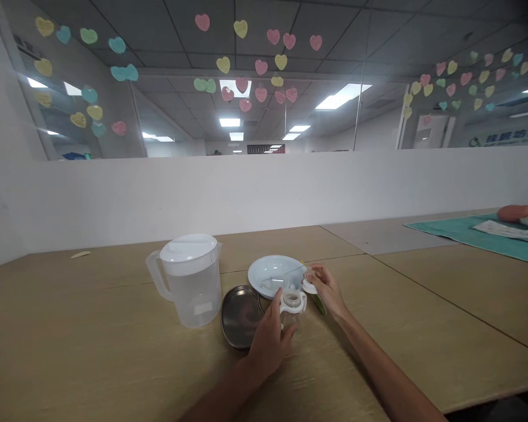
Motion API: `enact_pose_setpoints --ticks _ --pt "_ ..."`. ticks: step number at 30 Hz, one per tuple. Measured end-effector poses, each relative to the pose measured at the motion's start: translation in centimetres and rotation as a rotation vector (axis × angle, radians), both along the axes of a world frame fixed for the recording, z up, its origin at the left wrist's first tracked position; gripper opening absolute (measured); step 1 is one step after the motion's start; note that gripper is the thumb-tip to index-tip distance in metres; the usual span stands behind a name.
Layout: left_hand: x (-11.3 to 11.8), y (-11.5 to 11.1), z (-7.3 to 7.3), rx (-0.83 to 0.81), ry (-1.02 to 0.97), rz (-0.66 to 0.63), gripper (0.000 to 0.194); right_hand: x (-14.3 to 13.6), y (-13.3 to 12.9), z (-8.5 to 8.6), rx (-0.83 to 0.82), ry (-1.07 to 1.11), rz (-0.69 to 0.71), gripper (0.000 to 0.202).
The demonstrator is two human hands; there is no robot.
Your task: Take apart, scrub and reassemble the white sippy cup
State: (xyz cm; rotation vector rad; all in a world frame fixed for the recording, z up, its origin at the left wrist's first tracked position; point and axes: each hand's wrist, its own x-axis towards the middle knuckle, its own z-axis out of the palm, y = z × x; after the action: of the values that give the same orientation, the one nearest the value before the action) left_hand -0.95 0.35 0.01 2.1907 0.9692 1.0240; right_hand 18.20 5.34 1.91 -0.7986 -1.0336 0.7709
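Note:
My left hand (267,337) is wrapped around a small clear baby bottle (291,319) with a white collar; its mouth is uncovered and faces up. Pinched in my right hand (330,290) is a white ring-shaped bottle top (309,286) with a clear upper part, held apart from the bottle at its right. Just behind both hands sits a pale blue bowl (254,271), and clear items (274,283) lie inside it, too indistinct to name. A metal tray (239,319) rests beside my left hand. Something green (320,305) is partly hidden below my right hand.
A lidded translucent pitcher (196,296) stands left of the tray. On the table (114,351), a small flat beige piece (80,254) lies far left. A teal cloth (457,230) with an orange object (514,213) lies far right. A white wall (229,193) borders the back.

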Motion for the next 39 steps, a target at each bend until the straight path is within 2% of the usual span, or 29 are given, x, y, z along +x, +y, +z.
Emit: enact_pose_setpoints --ticks 9,14,22,30,39 --pt "0.01 -0.03 0.01 -0.01 -0.014 0.009 0.076 0.53 -0.43 0.41 -0.117 0.111 -0.136 0.034" --pt "0.02 0.02 -0.06 -0.013 -0.035 0.006 0.076 0.4 -0.14 0.15 -0.122 0.17 -0.059 0.036" --pt "0.0 -0.06 0.06 0.008 -0.013 0.008 0.075 0.0 -0.65 0.74 -0.082 0.198 0.11 0.039" --pt "-0.01 0.06 -0.08 -0.003 -0.017 0.0 0.076 0.18 -0.62 0.87 -0.089 0.189 0.114 0.041" --pt "0.01 -0.06 0.16 0.009 -0.004 0.0 0.075 0.37 -0.1 0.4 -0.111 0.172 -0.015 0.041"
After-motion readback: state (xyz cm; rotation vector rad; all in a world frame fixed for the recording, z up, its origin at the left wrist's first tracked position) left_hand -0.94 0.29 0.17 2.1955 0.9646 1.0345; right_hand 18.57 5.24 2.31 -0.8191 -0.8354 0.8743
